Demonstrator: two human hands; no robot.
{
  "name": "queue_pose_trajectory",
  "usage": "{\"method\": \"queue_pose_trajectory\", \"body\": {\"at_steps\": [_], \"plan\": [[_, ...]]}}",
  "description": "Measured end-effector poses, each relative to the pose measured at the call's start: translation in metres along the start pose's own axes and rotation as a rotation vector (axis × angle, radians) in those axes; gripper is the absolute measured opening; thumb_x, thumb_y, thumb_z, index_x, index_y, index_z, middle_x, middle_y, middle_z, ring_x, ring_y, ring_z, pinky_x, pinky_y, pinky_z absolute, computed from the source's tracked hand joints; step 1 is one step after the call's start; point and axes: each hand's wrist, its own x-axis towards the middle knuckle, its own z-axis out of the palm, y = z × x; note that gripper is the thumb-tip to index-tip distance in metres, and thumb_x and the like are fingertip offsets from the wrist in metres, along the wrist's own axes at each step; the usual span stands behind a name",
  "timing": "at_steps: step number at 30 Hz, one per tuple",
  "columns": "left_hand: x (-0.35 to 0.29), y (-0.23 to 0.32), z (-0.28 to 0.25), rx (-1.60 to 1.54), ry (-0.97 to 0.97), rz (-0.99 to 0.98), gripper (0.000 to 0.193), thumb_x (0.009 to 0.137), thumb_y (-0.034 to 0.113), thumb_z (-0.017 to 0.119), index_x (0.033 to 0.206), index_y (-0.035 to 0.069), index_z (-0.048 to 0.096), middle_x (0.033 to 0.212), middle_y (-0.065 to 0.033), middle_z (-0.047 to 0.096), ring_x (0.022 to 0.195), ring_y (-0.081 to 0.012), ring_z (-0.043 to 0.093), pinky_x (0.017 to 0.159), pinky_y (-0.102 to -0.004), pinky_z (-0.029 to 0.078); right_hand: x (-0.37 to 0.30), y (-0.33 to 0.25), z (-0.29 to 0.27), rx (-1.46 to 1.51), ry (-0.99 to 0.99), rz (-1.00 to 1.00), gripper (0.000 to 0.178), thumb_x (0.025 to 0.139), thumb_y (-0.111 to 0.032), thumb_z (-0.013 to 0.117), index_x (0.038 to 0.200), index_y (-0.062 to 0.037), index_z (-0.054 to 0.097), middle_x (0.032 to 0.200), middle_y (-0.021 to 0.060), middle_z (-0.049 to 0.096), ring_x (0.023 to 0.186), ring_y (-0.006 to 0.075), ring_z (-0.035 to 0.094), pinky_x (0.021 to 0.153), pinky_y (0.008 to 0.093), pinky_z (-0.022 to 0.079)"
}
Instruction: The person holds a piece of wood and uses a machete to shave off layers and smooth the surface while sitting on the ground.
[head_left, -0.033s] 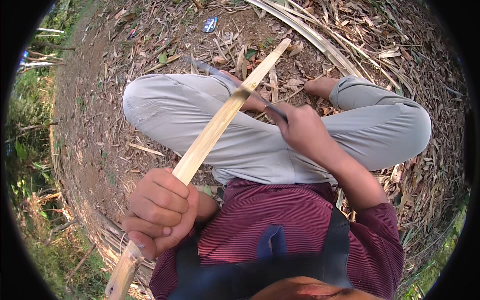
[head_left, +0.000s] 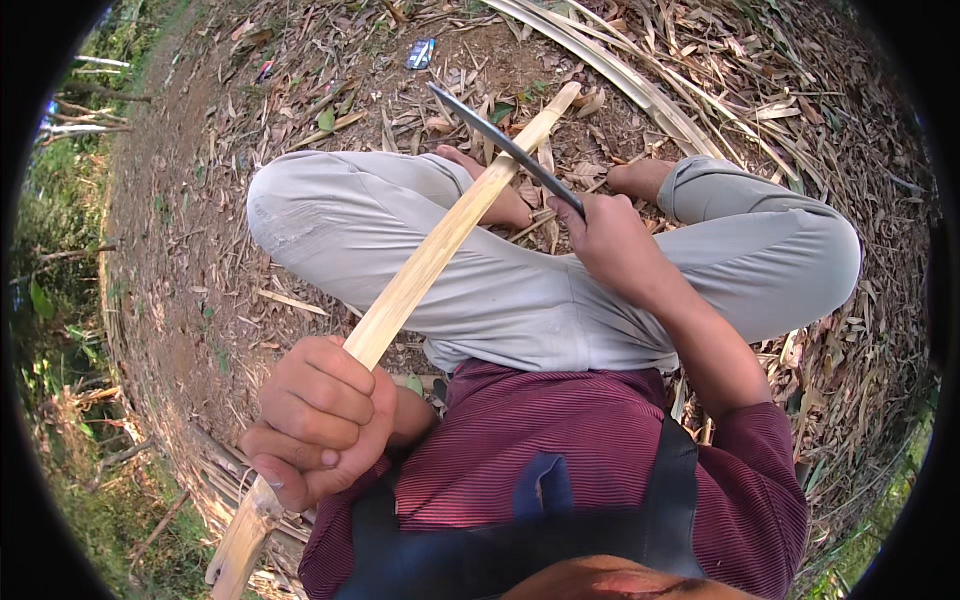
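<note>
My left hand (head_left: pixel 315 425) is wrapped around a pale split bamboo strip (head_left: pixel 430 258) near its lower end, where a node shows just below the fist. The strip slants up and to the right across my lap, its far tip over the leaf litter. In my right hand (head_left: pixel 620 240) is a long, dark-bladed knife (head_left: pixel 485 125); the fist hides its handle. The blade crosses the strip close to the far tip, its point toward the far left.
I sit cross-legged in grey trousers (head_left: pixel 560 300), my bare feet (head_left: pixel 640 178) just beyond the strip. Long split strips (head_left: pixel 640 90) lie at the far right. A small blue packet (head_left: pixel 421 53) rests on leaf-strewn ground (head_left: pixel 200 200). Green plants (head_left: pixel 60 330) grow at the left.
The knife has slid along the strip, away from me toward its far tip, with my right hand moving slightly farther out. My left hand and the strip have hardly moved.
</note>
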Motion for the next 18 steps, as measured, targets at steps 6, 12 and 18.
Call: {"method": "queue_pose_trajectory", "body": {"at_steps": [6,12,18], "plan": [[0.005,0.003,-0.016,-0.043,0.000,-0.018,0.040,0.099,0.028,0.039,0.062,0.014,0.037,0.039,0.0038,0.036,0.029,-0.0048,0.025,0.033,-0.0207,0.023,-0.037,-0.031,0.008,-0.106,-0.045,-0.317,0.032,0.096,-0.027,0.058,0.082,-0.0001,0.068,0.068,0.0268,0.063,0.067,0.0439,0.065,0.063,0.0543,0.051],[0.003,0.004,-0.033,-0.036,0.042,-0.022,0.040,0.100,0.030,0.035,0.064,0.014,0.038,0.040,0.0046,0.032,0.031,-0.0045,0.022,0.034,-0.0209,0.021,0.016,-0.001,0.014,-0.130,-0.004,-0.093,0.034,0.098,-0.027,0.055,0.093,0.0050,0.066,0.070,0.0288,0.062,0.069,0.0438,0.064,0.064,0.0533,0.049],[0.017,-0.004,-0.039,-0.038,0.044,0.007,0.040,0.101,0.033,0.034,0.065,0.014,0.035,0.042,0.0049,0.029,0.033,-0.0051,0.019,0.035,-0.0224,0.018,0.025,0.001,0.012,-0.342,0.073,-0.322,0.023,0.092,-0.023,0.062,0.093,-0.0016,0.069,0.072,0.0249,0.065,0.070,0.0430,0.065,0.065,0.0504,0.053]]}}
